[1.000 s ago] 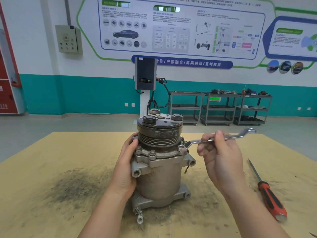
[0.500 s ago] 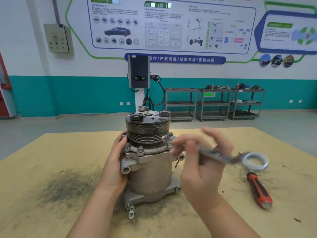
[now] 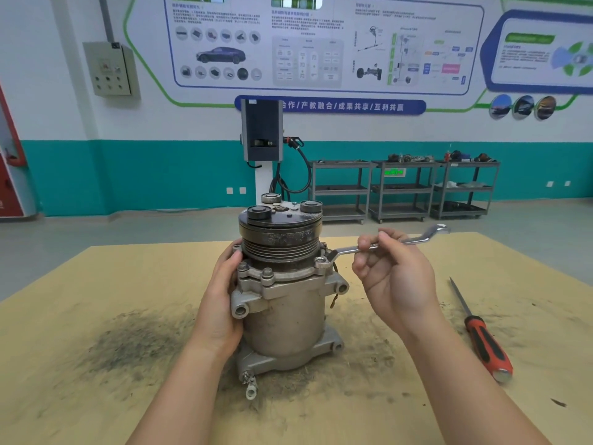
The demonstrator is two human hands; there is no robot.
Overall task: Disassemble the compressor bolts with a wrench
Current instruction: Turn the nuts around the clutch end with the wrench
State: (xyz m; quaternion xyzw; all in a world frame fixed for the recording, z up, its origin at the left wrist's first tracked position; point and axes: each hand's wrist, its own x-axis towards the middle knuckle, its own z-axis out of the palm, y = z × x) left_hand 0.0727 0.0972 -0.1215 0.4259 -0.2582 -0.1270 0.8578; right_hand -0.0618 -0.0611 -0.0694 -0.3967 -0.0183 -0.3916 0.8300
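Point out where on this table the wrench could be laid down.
Bare yellowish tabletop lies left of the grey metal compressor, beyond the dark grit smear. Another strip runs between the right hand and the red-handled screwdriver. Around the compressor base it is crowded.

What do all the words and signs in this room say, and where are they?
"合作/产教融合/成果共享/互利共赢": blue banner on the wall, its start hidden behind the grey charger box.
Wall posters: print too small to read.
Green lit sign on the cart: blurred.
Compressor, wrench, screwdriver: no readable text.
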